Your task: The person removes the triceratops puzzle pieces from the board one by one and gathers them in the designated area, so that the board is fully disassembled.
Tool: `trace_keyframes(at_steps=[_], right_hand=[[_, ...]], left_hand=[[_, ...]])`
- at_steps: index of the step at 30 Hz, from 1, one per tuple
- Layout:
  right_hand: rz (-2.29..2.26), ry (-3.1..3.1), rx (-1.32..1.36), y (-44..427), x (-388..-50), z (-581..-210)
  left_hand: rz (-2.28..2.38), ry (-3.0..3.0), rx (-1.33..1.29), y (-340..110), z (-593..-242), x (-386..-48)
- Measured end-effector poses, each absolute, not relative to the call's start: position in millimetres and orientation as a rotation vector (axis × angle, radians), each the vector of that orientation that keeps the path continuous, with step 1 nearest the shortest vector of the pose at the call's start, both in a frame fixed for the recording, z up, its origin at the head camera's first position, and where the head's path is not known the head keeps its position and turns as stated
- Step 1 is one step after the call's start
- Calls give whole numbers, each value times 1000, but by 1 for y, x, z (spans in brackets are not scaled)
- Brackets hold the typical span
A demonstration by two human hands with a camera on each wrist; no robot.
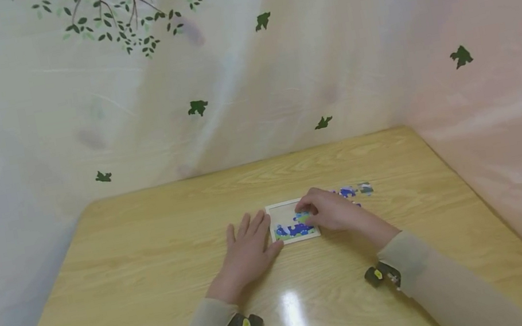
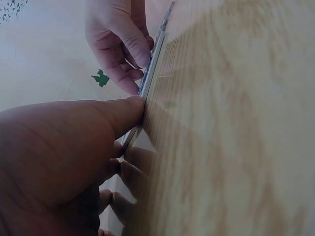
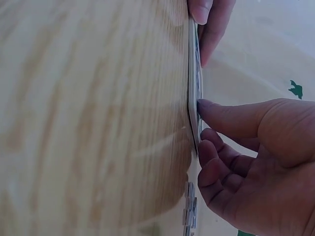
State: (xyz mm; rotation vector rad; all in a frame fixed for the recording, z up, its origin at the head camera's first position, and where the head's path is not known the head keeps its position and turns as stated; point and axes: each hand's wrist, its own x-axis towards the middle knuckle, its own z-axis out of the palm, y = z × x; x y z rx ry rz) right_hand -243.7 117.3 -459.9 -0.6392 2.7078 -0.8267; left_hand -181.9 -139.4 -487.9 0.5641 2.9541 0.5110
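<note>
A white-rimmed puzzle tray (image 1: 296,239) lies on the table with blue and green pieces (image 1: 295,231) along its near side; its far left part shows bare. My left hand (image 1: 247,251) rests against the tray's left edge, fingers spread, the thumb at the near left corner. Over the tray's right side, my right hand (image 1: 330,210) pinches a green and blue piece (image 1: 302,217) between thumb and curled fingers, low against the pieces. The right wrist view shows the right thumb (image 3: 229,118) touching the tray's top; the piece is mostly hidden there.
Several loose puzzle pieces (image 1: 347,192) lie on the table just right of the tray, partly behind the right hand, with a grey one (image 1: 365,188) farthest right. A printed curtain (image 1: 233,63) hangs behind and beside the wooden table (image 1: 148,235).
</note>
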Motion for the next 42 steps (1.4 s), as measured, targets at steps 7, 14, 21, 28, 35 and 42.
trace_keyframes(at_steps=[7, 14, 21, 28, 35, 42], right_hand=[[-834, 2684, -601, 116, -247, -462], [-873, 2665, -574, 115, -250, -459], [-916, 2665, -531, 122, -249, -456], [-1010, 2650, -602, 117, -245, -451], [-1039, 2636, -603, 113, -246, -449], [-974, 2641, -579, 115, -248, -461]], left_hand=[[516, 2950, 542, -139, -487, -181], [526, 2958, 544, -135, -484, -181], [549, 2956, 555, -129, -483, -183], [527, 2961, 529, -136, -486, -183], [525, 2964, 520, -142, -491, -184], [512, 2968, 531, -139, -491, -184]])
